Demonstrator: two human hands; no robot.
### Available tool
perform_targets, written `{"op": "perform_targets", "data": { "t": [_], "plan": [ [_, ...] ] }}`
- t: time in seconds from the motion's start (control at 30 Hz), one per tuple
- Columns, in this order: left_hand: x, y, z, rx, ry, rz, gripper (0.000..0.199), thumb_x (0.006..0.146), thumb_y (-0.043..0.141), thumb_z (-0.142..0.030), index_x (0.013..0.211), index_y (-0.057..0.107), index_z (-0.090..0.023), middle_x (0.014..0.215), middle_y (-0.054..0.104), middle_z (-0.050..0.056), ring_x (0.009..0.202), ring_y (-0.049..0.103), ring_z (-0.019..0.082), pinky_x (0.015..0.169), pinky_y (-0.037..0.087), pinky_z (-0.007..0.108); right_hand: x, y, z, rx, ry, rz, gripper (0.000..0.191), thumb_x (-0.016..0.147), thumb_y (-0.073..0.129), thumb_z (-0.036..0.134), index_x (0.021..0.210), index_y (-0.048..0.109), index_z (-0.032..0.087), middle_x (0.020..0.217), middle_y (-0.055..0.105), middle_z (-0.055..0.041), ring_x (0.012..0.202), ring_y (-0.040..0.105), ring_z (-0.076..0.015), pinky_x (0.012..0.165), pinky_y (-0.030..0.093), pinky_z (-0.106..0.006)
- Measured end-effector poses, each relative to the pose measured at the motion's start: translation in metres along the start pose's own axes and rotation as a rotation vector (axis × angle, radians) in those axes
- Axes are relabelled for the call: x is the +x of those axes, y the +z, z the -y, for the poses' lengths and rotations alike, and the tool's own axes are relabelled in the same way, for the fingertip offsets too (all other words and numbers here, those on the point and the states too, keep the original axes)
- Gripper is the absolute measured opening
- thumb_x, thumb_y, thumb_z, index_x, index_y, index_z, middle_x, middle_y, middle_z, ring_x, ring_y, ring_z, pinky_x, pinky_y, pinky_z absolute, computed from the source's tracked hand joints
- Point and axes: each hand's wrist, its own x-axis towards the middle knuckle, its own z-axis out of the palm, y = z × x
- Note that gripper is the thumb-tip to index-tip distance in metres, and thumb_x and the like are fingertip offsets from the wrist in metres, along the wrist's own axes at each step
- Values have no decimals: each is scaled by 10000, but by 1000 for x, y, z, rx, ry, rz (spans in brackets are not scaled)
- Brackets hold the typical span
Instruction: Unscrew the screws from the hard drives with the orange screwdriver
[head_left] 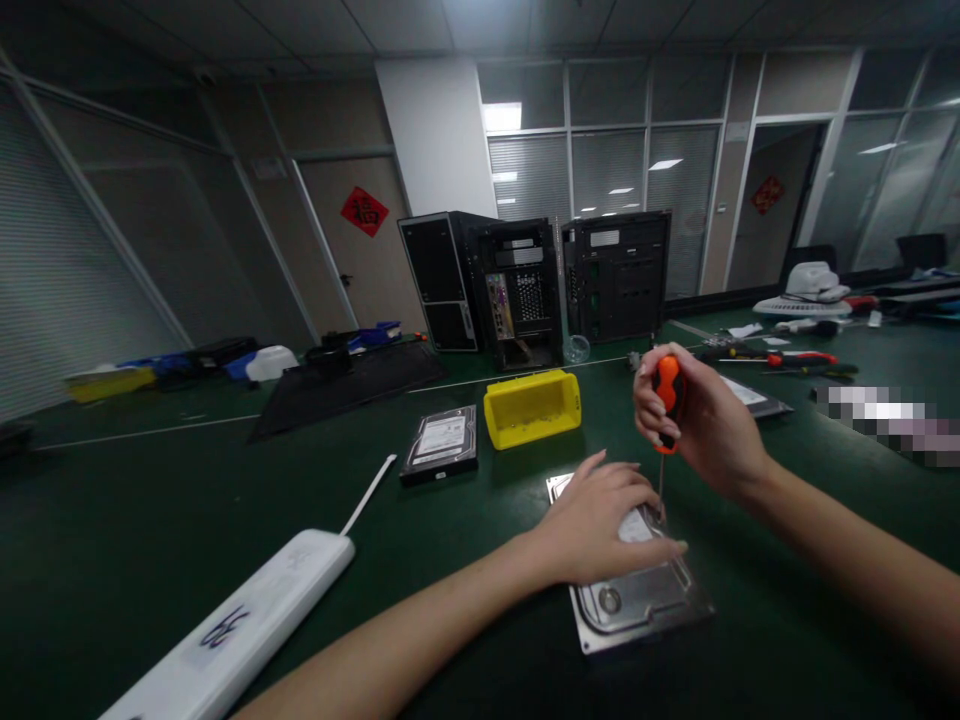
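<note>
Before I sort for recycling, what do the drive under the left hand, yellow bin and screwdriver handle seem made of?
Drive: apparently bare metal, by its silvery sheen. Yellow bin: probably smooth plastic, evenly coloured. Screwdriver handle: likely plastic, perhaps rubber, being two-coloured; finish unclear.

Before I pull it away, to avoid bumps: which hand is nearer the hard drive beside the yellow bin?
Left. The left hand, on the silver drive, is right of that hard drive and nearer the camera; the right hand, holding a screwdriver, is farther right.
</note>
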Motion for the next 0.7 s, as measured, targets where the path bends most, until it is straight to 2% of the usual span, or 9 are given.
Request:
{"op": "perform_targets", "data": {
  "t": [0.1, 0.27, 0.5, 0.7],
  "plan": [
    [0, 0, 0, 1, 0, -2, 449, 806, 451, -627, 941, 615, -232, 1096, 605, 27, 1212, 436, 230, 1100, 139, 487, 0, 0, 0, -11, 0, -12, 303, 917, 304, 353, 798, 531, 192, 590, 411, 34, 419, 321, -61, 452, 323, -229],
    [0, 0, 0, -2, 4, 0, 452, 805, 454, -626, 949, 616, -230, 1088, 611, 26, 1210, 439, 234, 1098, 141, 487, 0, 2, 2, -98, -83, -53, 286, 894, 374, 324, 725, 548, 173, 689, 475, 13, 456, 416, -67, 516, 410, -255],
    [0, 0, 0, 13, -3, -8, 440, 810, 457, -617, 948, 614, -230, 1095, 610, 21, 1215, 436, 224, 1103, 144, 471, 0, 1, 3, -201, -103, -86, 219, 856, 476, 354, 814, 601, 179, 706, 528, 1, 551, 495, -92, 625, 479, -259],
    [0, 2, 1, 29, -2, -9, 438, 805, 466, -616, 939, 618, -228, 1089, 614, 16, 1218, 433, 223, 1106, 147, 454, 2, 1, -1, -212, -119, -131, 161, 828, 547, 326, 747, 512, 191, 671, 525, 35, 502, 469, -64, 584, 463, -237]
  ]
}}
